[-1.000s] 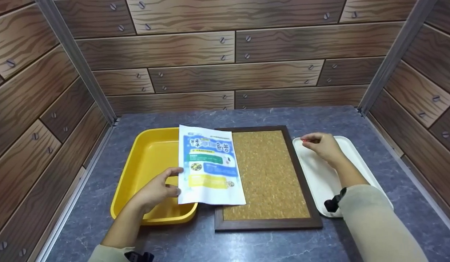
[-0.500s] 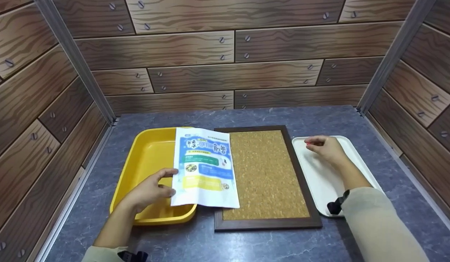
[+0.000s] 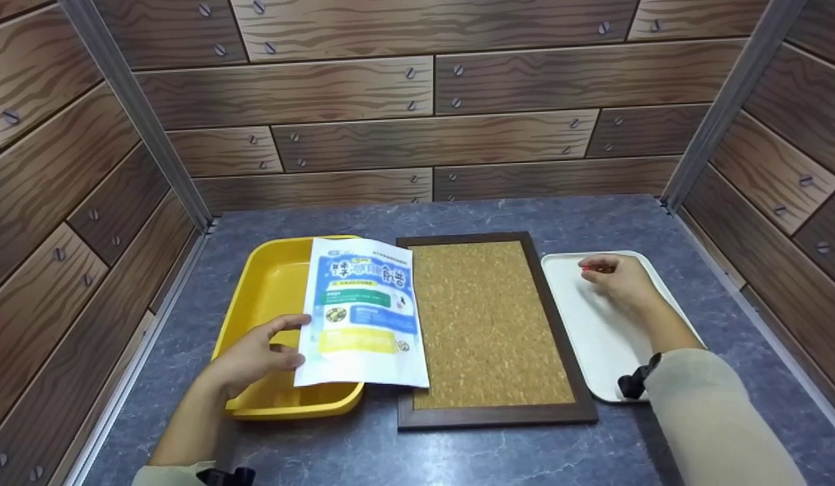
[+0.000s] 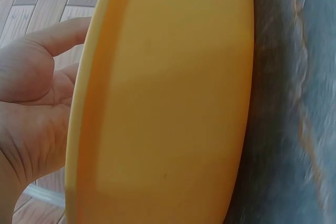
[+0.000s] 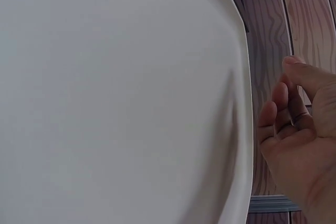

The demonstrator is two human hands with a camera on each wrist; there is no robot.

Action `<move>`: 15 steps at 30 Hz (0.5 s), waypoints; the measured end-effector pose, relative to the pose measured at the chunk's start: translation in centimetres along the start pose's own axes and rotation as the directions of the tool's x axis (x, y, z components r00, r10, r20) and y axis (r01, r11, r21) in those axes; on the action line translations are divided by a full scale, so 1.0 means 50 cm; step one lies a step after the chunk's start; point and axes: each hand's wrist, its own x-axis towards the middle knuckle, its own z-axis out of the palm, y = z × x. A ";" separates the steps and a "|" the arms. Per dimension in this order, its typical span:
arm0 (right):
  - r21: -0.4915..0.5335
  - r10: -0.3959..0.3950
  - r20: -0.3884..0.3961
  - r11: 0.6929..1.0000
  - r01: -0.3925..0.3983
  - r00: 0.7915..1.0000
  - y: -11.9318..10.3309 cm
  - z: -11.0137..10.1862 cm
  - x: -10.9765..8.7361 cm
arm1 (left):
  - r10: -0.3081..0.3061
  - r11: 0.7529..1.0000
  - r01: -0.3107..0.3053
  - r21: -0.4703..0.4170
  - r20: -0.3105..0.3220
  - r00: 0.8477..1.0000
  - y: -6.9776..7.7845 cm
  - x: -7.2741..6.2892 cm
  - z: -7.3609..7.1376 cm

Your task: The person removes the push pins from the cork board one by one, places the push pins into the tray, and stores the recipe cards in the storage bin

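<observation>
A printed paper sheet point(image 3: 363, 314), blue, green and yellow with large lettering, is held at its left edge by my left hand point(image 3: 258, 354). It slants over the yellow tray point(image 3: 346, 407) and overlaps the left side of the framed cork board point(image 3: 491, 324). In the left wrist view, the tray's wall hides the fingertips of my left hand point(image 4: 34, 72). Over the far part of the white tray point(image 3: 593, 331), my right hand point(image 3: 620, 280) pinches a small red object point(image 3: 584, 268), too small to identify. That object does not show in the right wrist view beside my right hand point(image 5: 302, 124).
The cork board's dark wooden frame point(image 3: 498, 416) lies between the two trays on a blue-grey marbled table point(image 3: 322, 449). Wood-patterned walls point(image 3: 363, 94) with metal corner strips point(image 3: 140, 115) enclose the back and both sides.
My left hand has moved left with the paper sheet, uncovering more of the cork board. My right hand, with the red object, has shifted right and slightly nearer over the white tray.
</observation>
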 end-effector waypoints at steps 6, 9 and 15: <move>0.056 0.036 -0.002 0.998 -0.036 0.999 0.013 -0.004 -0.006 | 0.025 1.000 -0.025 -0.010 0.028 0.999 -0.008 -0.012 -0.030; 0.061 0.054 0.013 0.997 -0.055 0.998 0.018 -0.006 -0.009 | 0.039 0.999 -0.039 -0.005 0.049 0.998 -0.012 -0.020 -0.047; 0.022 0.054 0.015 0.998 -0.054 0.998 0.031 -0.013 -0.011 | 0.032 0.999 -0.033 0.032 0.029 0.999 -0.021 -0.033 -0.070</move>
